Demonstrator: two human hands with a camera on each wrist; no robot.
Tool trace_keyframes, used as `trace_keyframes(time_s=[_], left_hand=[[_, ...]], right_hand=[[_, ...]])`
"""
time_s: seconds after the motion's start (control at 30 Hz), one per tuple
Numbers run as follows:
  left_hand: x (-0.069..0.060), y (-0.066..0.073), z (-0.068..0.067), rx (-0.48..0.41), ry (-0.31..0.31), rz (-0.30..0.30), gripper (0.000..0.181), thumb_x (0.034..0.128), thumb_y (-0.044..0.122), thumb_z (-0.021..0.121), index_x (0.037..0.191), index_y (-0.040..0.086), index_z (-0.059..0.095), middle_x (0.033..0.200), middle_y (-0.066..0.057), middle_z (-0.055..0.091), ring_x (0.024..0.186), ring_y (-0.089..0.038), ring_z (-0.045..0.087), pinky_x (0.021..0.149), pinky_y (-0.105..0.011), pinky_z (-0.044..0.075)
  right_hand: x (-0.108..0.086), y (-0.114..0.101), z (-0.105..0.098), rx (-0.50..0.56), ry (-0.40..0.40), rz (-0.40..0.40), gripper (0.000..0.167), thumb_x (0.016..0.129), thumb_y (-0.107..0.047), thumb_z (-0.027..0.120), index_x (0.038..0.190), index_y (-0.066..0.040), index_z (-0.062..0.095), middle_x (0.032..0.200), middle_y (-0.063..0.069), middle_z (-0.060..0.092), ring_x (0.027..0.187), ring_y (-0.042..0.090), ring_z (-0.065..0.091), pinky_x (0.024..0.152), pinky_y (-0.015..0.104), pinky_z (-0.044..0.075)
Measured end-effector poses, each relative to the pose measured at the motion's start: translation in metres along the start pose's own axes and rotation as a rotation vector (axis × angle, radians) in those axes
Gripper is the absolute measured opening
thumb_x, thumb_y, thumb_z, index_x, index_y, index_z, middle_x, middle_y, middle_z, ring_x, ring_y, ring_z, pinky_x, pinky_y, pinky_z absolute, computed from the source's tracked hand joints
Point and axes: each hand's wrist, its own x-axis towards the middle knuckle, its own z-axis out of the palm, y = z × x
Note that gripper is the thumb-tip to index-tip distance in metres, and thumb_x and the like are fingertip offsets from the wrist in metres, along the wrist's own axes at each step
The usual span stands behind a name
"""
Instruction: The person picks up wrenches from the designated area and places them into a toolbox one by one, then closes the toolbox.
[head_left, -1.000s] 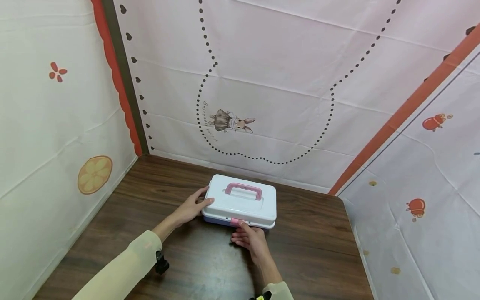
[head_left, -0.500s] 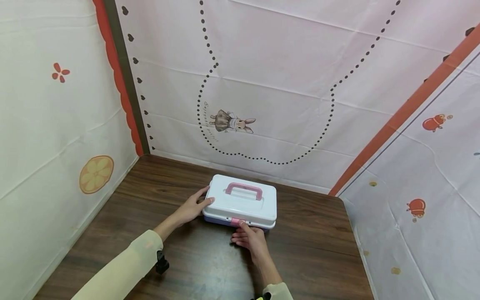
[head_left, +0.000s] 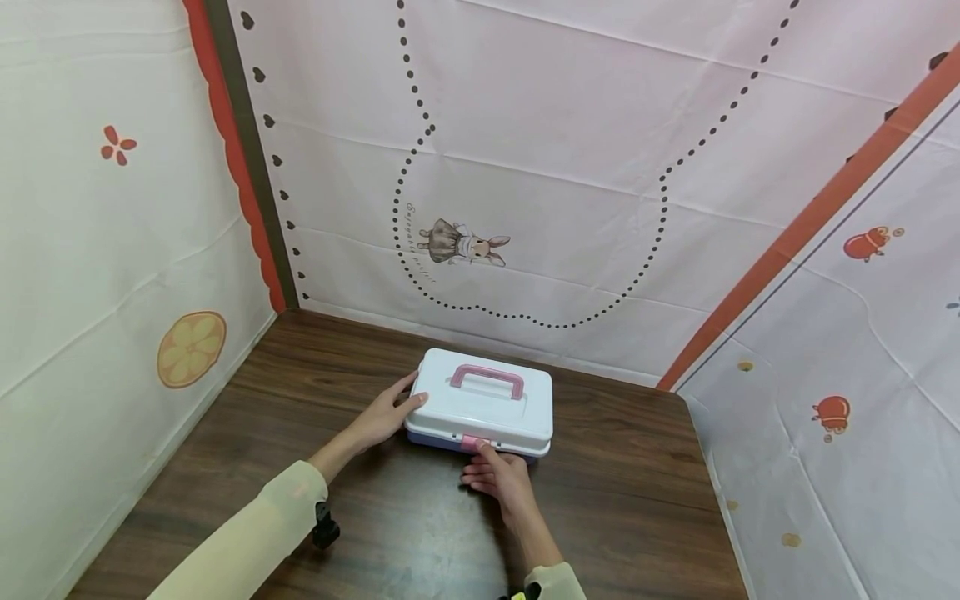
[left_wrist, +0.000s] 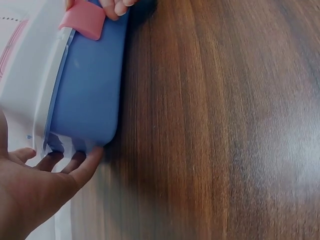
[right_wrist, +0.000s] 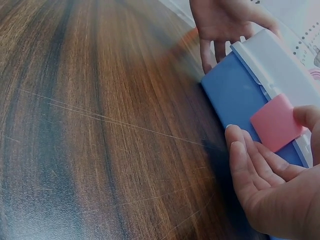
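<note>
A storage box with a white lid, a blue base and a pink handle sits on the table with its lid down. My left hand rests against the box's left end, thumb on the lid's edge and fairly straight fingers along the side. At the front, a pink latch spans the seam between lid and base. The right hand has its thumb on the latch's upper part and its index finger at the lower edge, pinching it. Its other fingers lie relaxed in front of the base.
Dark wood-grain table surrounds the box. Behind it hangs a pale printed cloth with a rabbit picture, close to the box's back. More cloth walls stand along the left and right sides.
</note>
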Motion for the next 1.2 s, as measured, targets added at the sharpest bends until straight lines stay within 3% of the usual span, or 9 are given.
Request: trace_keyframes(time_s=[0.17, 0.23, 1.2], left_hand=[[0.0023, -0.0007, 0.0019, 0.010, 0.030, 0.008, 0.086, 0.1020, 0.068, 0.056, 0.169, 0.022, 0.029, 0.170, -0.018, 0.032, 0.155, -0.040, 0.030, 0.124, -0.062, 0.027], [0.0030, -0.0014, 0.0030, 0.010, 0.033, 0.009, 0.086, 0.1019, 0.069, 0.055, 0.169, 0.022, 0.028, 0.170, -0.018, 0.032, 0.156, -0.041, 0.028, 0.124, -0.064, 0.024], [0.0094, 0.0016, 0.0049, -0.021, 0.035, 0.005, 0.087, 0.1033, 0.067, 0.055, 0.170, 0.021, 0.025, 0.173, -0.017, 0.025, 0.158, -0.040, 0.022, 0.126, -0.064, 0.020]], right_hand=[[0.0017, 0.0005, 0.0009, -0.002, 0.010, 0.000, 0.063, 0.101, -0.043, 0.073, 0.115, 0.018, 0.065, 0.098, 0.028, 0.077, 0.082, 0.028, 0.079, 0.069, 0.030, 0.064], [0.0025, 0.0011, 0.0015, -0.003, 0.018, -0.001, 0.064, 0.100, -0.043, 0.074, 0.115, 0.018, 0.065, 0.099, 0.028, 0.077, 0.081, 0.027, 0.079, 0.069, 0.030, 0.064], [0.0087, 0.0034, 0.0037, -0.029, 0.014, -0.023, 0.065, 0.099, -0.044, 0.076, 0.115, 0.017, 0.066, 0.102, 0.030, 0.076, 0.085, 0.031, 0.080, 0.073, 0.033, 0.065]])
